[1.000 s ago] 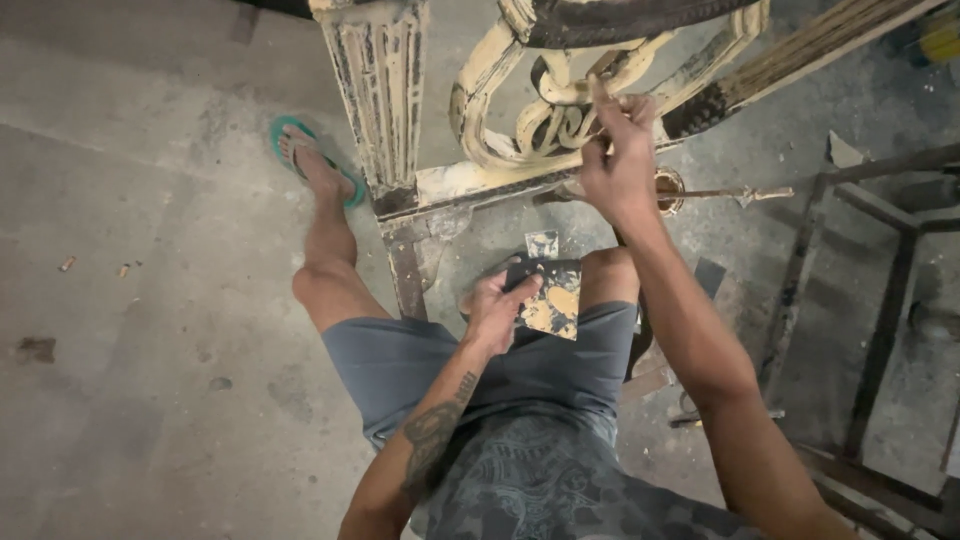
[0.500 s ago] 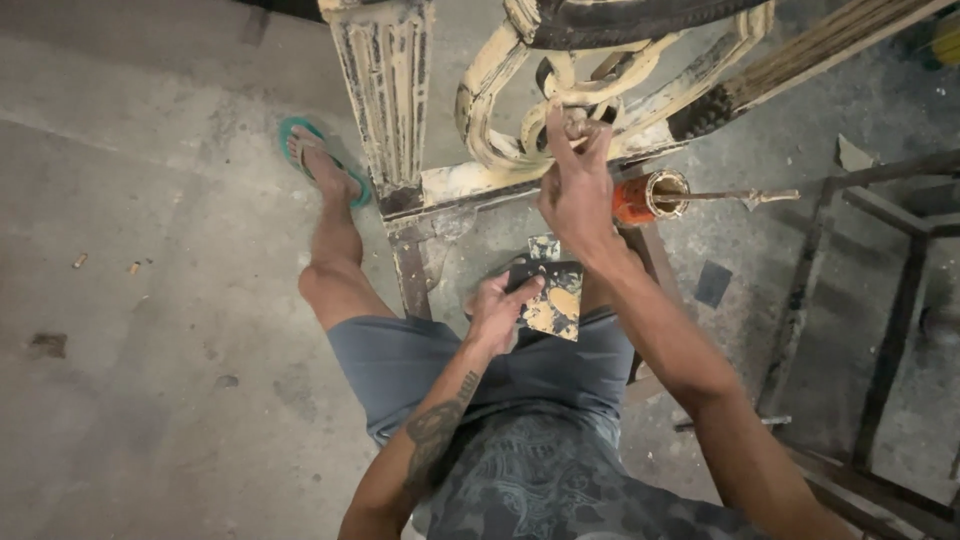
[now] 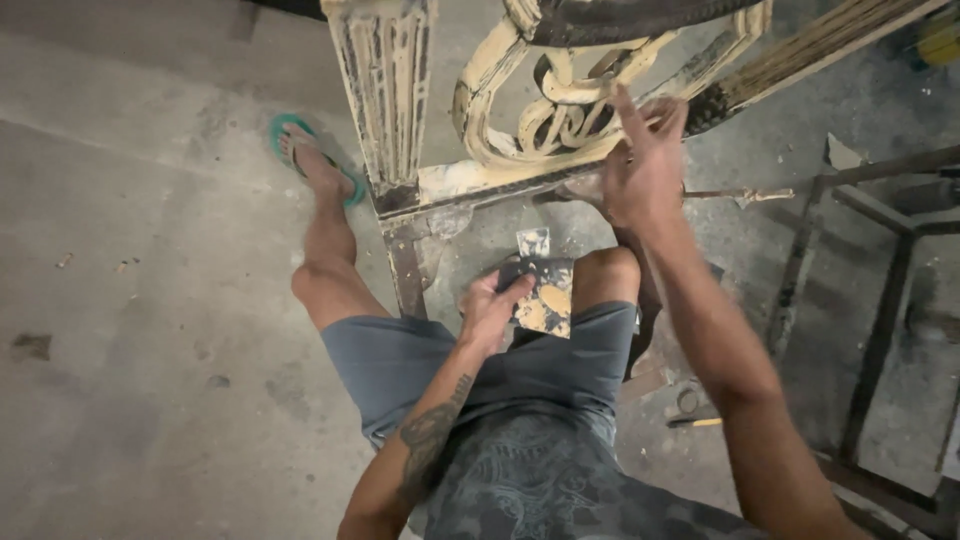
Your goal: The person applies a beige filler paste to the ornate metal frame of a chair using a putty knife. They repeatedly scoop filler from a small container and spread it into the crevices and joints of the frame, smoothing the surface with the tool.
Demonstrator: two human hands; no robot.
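Left hand (image 3: 492, 310): grip pinched on the near edge of a dark square palette board smeared with yellow-ochre paste (image 3: 543, 296), thumb on top, fingers hidden beneath. The board sits tilted just above the right knee, over the grey shorts (image 3: 470, 365). A small pale square scrap (image 3: 532, 241) lies at the board's far edge, touching or overlapping it; which cannot be told.

Right hand (image 3: 645, 165): raised to the lower rail of a cream-painted, worn ornate frame with scrolled openwork (image 3: 545, 115). The forefinger points up and the other fingers curl near the thumb; whether anything is pinched between them cannot be told. The fingertips lie against or just beside the rail's scroll edge.

Frame, further parts: a fluted cream post (image 3: 385, 95) stands at the left corner, and its dark lower leg (image 3: 405, 270) drops between the knees, close to the left hand. The dark bottom edge of the rail runs slantwise from post to right hand.

Surroundings: a thin metal rod (image 3: 740, 194) runs out to the right from behind the right hand. A dark rusted metal framework (image 3: 880, 260) stands at the right, near the right forearm and narrowing the room there. A green flip-flop (image 3: 300, 150) on the left foot rests on the grey concrete floor (image 3: 130, 300), which stretches wide on the left. Small items, too indistinct to name, lie on the floor by the right thigh.
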